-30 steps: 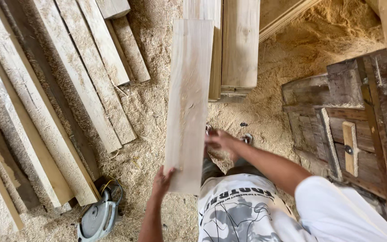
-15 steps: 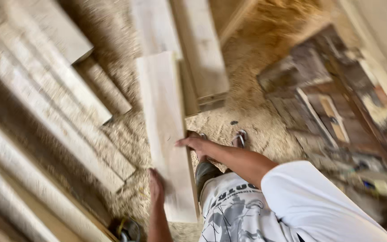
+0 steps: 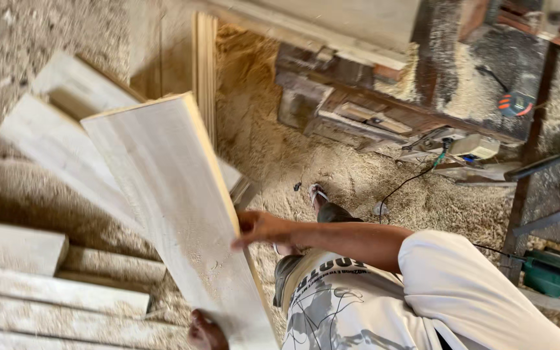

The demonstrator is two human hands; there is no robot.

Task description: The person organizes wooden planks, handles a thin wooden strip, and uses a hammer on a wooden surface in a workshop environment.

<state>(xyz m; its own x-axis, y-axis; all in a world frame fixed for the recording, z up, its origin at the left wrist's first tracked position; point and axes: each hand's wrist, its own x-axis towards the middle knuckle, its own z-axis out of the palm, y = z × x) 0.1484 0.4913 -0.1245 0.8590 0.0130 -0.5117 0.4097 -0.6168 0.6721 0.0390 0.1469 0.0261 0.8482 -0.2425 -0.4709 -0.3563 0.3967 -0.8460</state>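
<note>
Right hand extended forward with fingers curled; left hand low, fingers gripping.

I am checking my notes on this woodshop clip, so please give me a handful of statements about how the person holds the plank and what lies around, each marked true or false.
1. The right hand grips the long edge of the pale plank. True.
2. The left hand rests on the stacked boards, away from the plank. False: it holds the plank's near end.
3. The floor is covered in sawdust. True.
4. The plank lies flat on the floor. False: it is lifted, held off the ground by both hands.
5. A green tool lies at the right edge of the view. True.
</note>
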